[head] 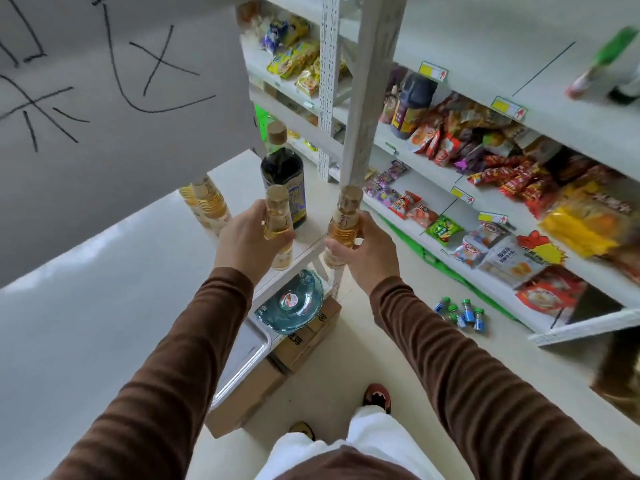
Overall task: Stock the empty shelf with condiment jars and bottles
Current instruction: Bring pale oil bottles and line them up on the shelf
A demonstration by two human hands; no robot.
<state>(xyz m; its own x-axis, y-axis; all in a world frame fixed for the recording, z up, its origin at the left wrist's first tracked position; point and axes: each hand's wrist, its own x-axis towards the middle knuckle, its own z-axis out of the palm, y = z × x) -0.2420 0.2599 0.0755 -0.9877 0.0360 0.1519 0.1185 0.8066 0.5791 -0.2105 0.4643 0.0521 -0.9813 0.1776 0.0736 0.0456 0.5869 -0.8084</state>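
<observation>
Bottles of amber liquid are held upright, one in each hand, at the centre of the frame above the front edge of a white shelf. That shelf fills the left half of the frame and is mostly bare. A hanging paper sign with black marker strokes covers its upper left. Two amber bottles stand at the back of the shelf, just below the sign's lower edge. A dark sauce bottle stands to their right, near the shelf's right end.

Left hand is closed around the body of the left bottle. Right hand is closed around the right bottle, which sits just in front of a white upright post. The two held bottles are apart, with open room between them.

Below the shelf edge, a blue glass bowl rests on a lower level, above a metal tray and cardboard boxes.

Floor at centre is open, with small green-capped bottles lying near the base of the right-hand racks. Those racks hold snack packets on several tiers. A green-capped bottle at the upper right is blurred.
</observation>
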